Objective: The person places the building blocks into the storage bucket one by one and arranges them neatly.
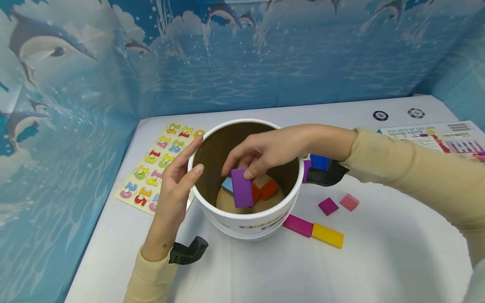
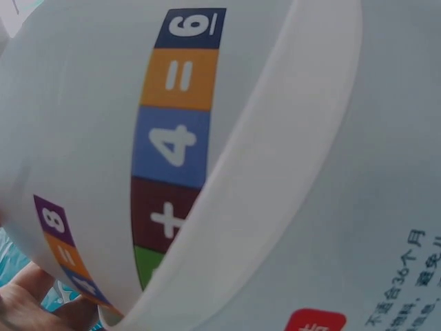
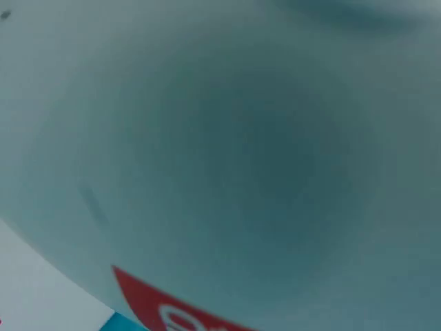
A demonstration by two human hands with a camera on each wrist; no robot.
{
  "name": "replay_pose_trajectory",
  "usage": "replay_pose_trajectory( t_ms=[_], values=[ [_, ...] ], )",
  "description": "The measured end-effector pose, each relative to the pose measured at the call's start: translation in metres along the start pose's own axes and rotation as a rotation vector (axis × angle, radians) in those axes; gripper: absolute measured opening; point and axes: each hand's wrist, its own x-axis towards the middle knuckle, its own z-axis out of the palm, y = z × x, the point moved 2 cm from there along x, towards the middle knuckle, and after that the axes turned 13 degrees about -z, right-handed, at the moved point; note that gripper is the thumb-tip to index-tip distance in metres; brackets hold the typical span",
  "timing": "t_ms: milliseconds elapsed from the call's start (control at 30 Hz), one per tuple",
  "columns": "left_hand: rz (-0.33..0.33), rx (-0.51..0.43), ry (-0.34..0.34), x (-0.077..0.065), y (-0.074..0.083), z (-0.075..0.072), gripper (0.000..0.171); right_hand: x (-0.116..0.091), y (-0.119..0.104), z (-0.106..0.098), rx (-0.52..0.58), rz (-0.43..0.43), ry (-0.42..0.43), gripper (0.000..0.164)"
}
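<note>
A white bucket (image 1: 246, 215) stands on the table with its open top facing up. My left hand (image 1: 177, 181) grips the bucket's left rim, thumb and fingertips right at the edge. Inside the bucket's mouth my right hand (image 1: 261, 155) pinches a purple rectangular block (image 1: 242, 188) between thumb and fingers. Below that block, orange-red blocks (image 1: 270, 189) and a light blue block (image 1: 227, 184) lie on the bucket floor, partly hidden. The left wrist view has the bucket's printed wall (image 2: 83, 124) close up; the right wrist view is filled by its blurred wall (image 3: 207, 172).
Right of the bucket lie a magenta block (image 1: 298, 225), a yellow block (image 1: 328, 235), a small magenta square (image 1: 328, 206) and a pink square (image 1: 349, 202). A blue block (image 1: 319, 162) shows under the right wrist. A number board (image 1: 151, 176) lies left; a printed sheet (image 1: 435, 139) lies right.
</note>
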Motion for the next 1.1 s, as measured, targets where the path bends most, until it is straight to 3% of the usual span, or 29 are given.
replay_pose_trajectory(
  t_ms=[133, 233, 367, 533, 667, 767, 800, 900, 1000, 1100],
  values=[
    [-0.001, 0.003, 0.004, 0.000, -0.001, -0.001, 0.049, 0.010, 0.007, 0.007, -0.038, 0.095, -0.155, 0.028],
    [-0.007, 0.007, 0.011, 0.000, -0.001, -0.002, 0.049, 0.013, 0.009, 0.011, -0.049, 0.133, -0.213, 0.022],
    [-0.011, 0.001, 0.012, 0.000, 0.000, -0.002, 0.048, 0.011, 0.007, 0.011, -0.180, 0.032, -0.207, 0.021],
    [0.003, -0.002, -0.003, 0.000, 0.000, -0.001, 0.048, -0.012, -0.007, 0.006, -0.294, -0.232, 0.004, 0.029],
    [0.005, 0.004, -0.009, 0.000, 0.000, -0.001, 0.048, -0.063, -0.012, -0.006, -0.258, -0.459, 0.274, 0.034],
    [0.000, -0.002, -0.011, 0.000, 0.001, -0.002, 0.048, -0.106, 0.012, -0.016, -0.210, -0.516, 0.546, 0.035],
    [-0.002, -0.008, -0.012, 0.000, 0.001, -0.002, 0.048, -0.118, 0.026, -0.019, -0.203, -0.488, 0.637, 0.035],
    [-0.009, -0.018, -0.011, -0.001, 0.001, -0.002, 0.048, -0.146, 0.082, -0.025, -0.209, -0.221, 0.887, 0.033],
    [-0.016, -0.019, -0.009, -0.001, 0.001, -0.001, 0.048, -0.167, 0.145, -0.024, -0.238, 0.084, 1.004, 0.039],
    [-0.027, -0.021, -0.008, -0.002, 0.001, -0.001, 0.048, -0.184, 0.202, -0.024, -0.255, 0.246, 1.082, 0.047]
  ],
)
